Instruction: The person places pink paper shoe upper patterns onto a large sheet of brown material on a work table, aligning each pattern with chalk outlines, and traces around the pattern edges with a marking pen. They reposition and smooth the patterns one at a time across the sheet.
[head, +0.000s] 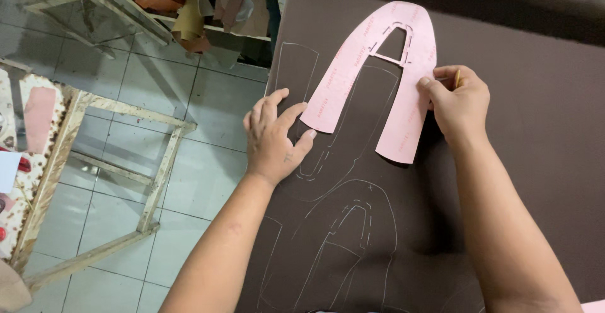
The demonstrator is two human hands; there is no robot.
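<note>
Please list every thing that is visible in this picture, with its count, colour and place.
pattern template: one, pink, horseshoe-shaped, lying on the sheet, upper middle
sheet: one, dark brown, with pale traced outlines, covering the work surface at right
pencil: one, yellowish, only its tip shows in the right hand
wooden frame: one, pale and worn, on the tiled floor at left
material scraps: several, brown and tan, top left
left hand: pressing the template's left leg
right hand: at the template's right leg

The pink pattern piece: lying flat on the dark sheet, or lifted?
Flat: the pink pattern piece lies on the dark sheet, left hand pressing one leg.
</note>
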